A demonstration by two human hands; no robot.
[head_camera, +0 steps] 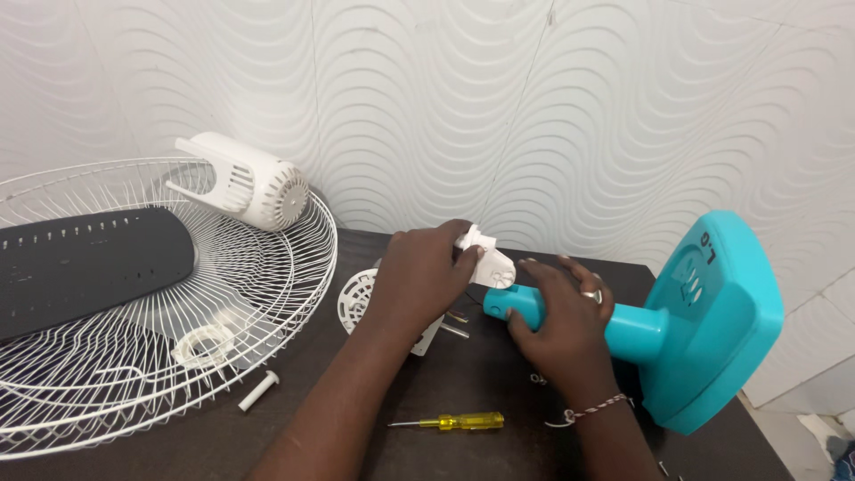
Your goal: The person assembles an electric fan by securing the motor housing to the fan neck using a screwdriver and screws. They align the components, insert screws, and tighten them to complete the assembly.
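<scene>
Turquoise plastic fan stand (704, 321), lying on its side on a dark wooden table (499, 454), fills the 3 o'clock part of the view, its round neck pointing toward the centre. The right hand (561, 321) is wrapped around that neck, fingers curled in a firm grasp, a ring on one finger and a thread band at the wrist. The left hand (423, 276), just beside it at 9 o'clock of the right, pinches a small white plastic bracket piece (488, 258) between its fingertips and holds it against the open end of the neck.

Under the left hand lies a round white slotted plastic cover (356, 298), partly hidden. At 6 o'clock from the hands, a yellow-handled screwdriver (450, 420) rests flat on the table. A large white wire fan guard (294, 267) spreads across the 9 o'clock side, with a dark grey fan blade (89, 263) lying in it and a white ribbed motor housing (249, 183) resting on its far rim. A short white plastic peg (258, 390) sits near the guard's near edge. A white wavy-textured wall (534, 107) stands behind.
</scene>
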